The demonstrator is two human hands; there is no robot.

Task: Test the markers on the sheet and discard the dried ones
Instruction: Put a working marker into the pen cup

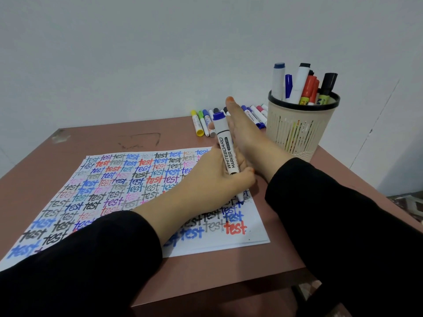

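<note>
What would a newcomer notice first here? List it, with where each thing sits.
The paper sheet, crammed with the word "test" in many colours, fills the middle of the brown table. Over its right side, the left hand grips a blue whiteboard marker, tip down, with the right hand against its upper end. At the far right stands a beige mesh holder full of markers.
</note>
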